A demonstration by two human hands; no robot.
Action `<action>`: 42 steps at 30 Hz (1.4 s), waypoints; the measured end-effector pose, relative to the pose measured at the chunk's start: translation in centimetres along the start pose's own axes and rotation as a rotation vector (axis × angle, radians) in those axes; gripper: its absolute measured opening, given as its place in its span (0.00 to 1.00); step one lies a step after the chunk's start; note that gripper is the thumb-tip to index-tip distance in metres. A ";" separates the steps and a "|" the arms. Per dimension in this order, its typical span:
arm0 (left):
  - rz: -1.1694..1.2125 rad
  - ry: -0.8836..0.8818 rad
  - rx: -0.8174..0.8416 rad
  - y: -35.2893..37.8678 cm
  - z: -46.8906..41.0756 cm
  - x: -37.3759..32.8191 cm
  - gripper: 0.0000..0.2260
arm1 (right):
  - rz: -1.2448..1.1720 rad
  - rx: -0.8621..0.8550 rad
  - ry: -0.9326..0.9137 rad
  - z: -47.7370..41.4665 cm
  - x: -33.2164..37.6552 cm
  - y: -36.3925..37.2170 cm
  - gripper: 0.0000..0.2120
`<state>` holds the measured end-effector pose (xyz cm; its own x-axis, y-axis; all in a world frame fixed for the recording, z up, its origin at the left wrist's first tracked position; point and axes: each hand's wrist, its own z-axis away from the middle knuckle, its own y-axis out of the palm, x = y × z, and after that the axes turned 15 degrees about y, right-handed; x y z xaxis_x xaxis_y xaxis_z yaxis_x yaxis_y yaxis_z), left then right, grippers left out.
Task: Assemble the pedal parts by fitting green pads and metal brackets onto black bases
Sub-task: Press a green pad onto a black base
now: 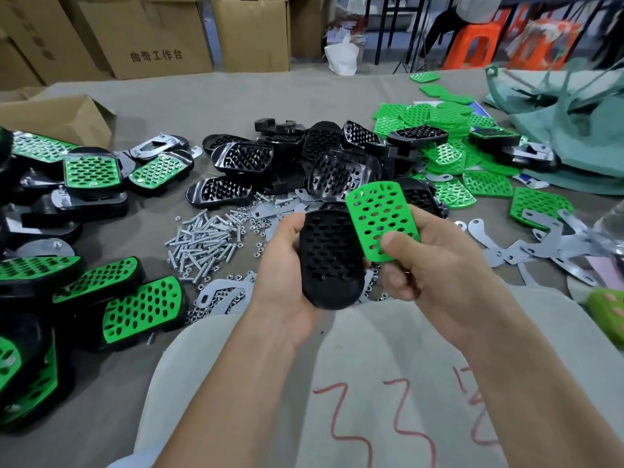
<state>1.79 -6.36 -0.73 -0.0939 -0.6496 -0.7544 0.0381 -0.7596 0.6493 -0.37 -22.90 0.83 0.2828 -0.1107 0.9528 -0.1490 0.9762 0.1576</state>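
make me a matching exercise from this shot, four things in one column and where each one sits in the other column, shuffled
Things
1. black base in use
2. green pad in use
3. screws
4. finished pedals

Places
a. pinched in the right hand
b. lying along the left side of the view
c. held in the left hand
d. piled loose on the table, left of both hands

Pairs: 1-c, 2-a, 3-d, 4-b

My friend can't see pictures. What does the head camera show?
A person's left hand holds a black pedal base while the right hand pinches a green pad beside it. Screws, metal brackets and finished pedals lie on the table.
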 end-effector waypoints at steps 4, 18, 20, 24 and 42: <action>-0.034 -0.008 0.028 -0.2 0.2 -0.1 0.19 | -0.032 -0.053 0.042 -0.1 -0.3 0.3 0.08; -0.041 0.005 0.050 -0.1 0.5 -0.2 0.20 | -0.066 -0.097 0.024 -0.6 -0.8 -0.2 0.09; -0.036 0.003 0.044 -0.2 0.5 -0.2 0.19 | -0.065 -0.101 0.026 -0.7 -0.9 -0.3 0.09; -0.022 -0.015 0.006 -0.1 0.4 -0.1 0.22 | -0.175 0.012 0.047 -0.5 -0.5 -0.8 0.11; -0.442 -0.064 0.052 -0.2 0.5 1.1 0.18 | 0.559 -0.092 -0.270 -1.5 0.1 -1.1 0.17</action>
<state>1.18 -6.90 -1.70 -0.1515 -0.2587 -0.9540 -0.0697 -0.9599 0.2714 1.26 -23.70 0.39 -0.0658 0.3898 0.9186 -0.1197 0.9108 -0.3951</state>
